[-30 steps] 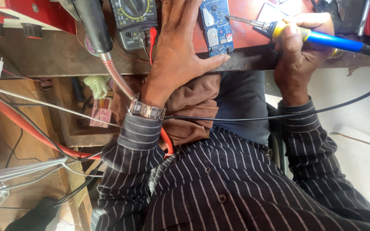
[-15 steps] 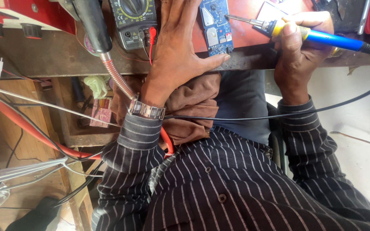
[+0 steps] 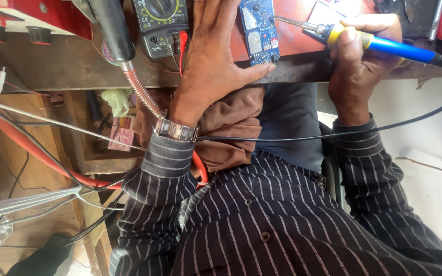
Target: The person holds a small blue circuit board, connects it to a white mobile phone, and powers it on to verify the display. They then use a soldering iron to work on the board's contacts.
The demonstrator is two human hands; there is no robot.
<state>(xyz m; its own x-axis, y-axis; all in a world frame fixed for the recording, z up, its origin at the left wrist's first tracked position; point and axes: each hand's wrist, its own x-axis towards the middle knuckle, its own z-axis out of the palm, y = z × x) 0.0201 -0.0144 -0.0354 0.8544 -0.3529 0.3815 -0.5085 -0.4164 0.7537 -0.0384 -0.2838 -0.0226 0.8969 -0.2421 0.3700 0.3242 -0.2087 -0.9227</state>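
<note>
Head view looks down on a striped shirt (image 3: 292, 225). Past it, the left hand (image 3: 216, 61) lies flat and open on the bench (image 3: 78, 64), its thumb touching the blue board (image 3: 260, 30). The right hand (image 3: 356, 56) is closed around a soldering iron (image 3: 364, 42), tip near the board. That hot tip could burn the thumb if it slips

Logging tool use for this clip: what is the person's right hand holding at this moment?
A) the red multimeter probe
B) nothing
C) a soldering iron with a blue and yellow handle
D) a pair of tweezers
C: the right hand grips the soldering iron by its blue and yellow handle, tip aimed toward the blue circuit board that the left hand steadies.
</note>
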